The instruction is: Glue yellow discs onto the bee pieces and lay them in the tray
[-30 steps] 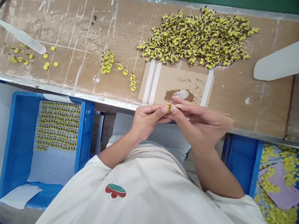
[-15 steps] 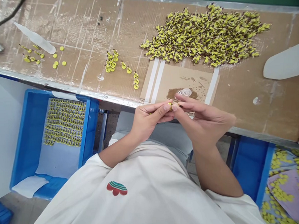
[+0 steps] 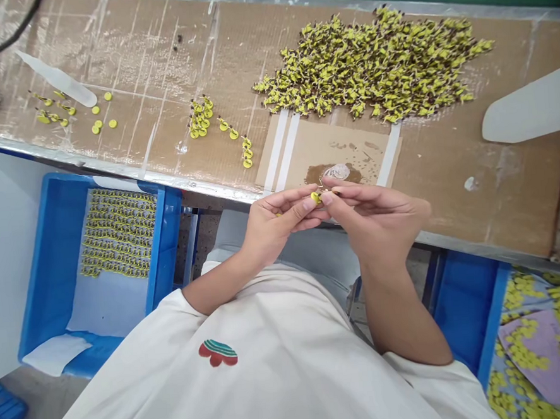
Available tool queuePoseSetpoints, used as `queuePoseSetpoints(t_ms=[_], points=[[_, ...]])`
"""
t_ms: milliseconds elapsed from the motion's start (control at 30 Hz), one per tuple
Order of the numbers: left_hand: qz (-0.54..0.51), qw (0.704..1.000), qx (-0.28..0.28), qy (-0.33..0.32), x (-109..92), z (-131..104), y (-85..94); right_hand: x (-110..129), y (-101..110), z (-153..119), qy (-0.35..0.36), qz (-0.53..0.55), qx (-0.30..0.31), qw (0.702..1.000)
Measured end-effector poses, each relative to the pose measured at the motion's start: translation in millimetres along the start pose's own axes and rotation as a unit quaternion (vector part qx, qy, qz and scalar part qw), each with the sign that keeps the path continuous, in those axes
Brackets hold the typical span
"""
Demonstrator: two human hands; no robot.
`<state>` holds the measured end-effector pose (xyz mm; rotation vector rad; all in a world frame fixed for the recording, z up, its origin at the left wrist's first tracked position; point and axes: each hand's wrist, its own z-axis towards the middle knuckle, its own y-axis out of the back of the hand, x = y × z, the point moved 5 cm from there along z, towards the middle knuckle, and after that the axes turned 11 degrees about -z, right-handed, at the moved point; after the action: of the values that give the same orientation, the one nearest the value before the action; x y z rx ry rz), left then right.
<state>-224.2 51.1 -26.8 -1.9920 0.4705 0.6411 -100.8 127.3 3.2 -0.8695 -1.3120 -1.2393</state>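
My left hand [image 3: 274, 225] pinches a small yellow disc [image 3: 315, 197] between thumb and fingertips, at the front edge of the table. A second yellow bit shows between its lower fingers, mostly hidden. Touching the disc from the right, my right hand [image 3: 382, 219] is closed on a tiny yellow figurine with a dark end [image 3: 336, 193], largely covered by the thumb and fingers. Just beyond the fingertips, a clear glossy blob [image 3: 338, 172] sits in a wet brown patch on a cardboard sheet [image 3: 300, 151].
A big heap of yellow-and-dark figurines [image 3: 361, 65] lies behind the cardboard. Several figurines on discs [image 3: 201, 116] stand left of it, with loose yellow discs [image 3: 107, 96] further left. Blue crates hold rows of figurines [image 3: 120, 232] at left and yellow pieces [image 3: 525, 346] at right.
The view has shifted slightly, so the table's contents sit a little further left. My fingertips have parted a bit, and the yellow disc and the dark end show more plainly.
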Motion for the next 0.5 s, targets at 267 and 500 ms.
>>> queuePoseSetpoints(t_ms=[267,500], points=[[0.005,0.998,-0.036,-0.047,-3.8,-2.1,2.0,-2.4,-5.9,2.0,0.005,0.003,0.006,1.000],[0.024,0.996,-0.053,-0.067,-8.5,-3.8,4.3,-1.4,-10.4,0.8,0.014,0.007,0.002,1.000]])
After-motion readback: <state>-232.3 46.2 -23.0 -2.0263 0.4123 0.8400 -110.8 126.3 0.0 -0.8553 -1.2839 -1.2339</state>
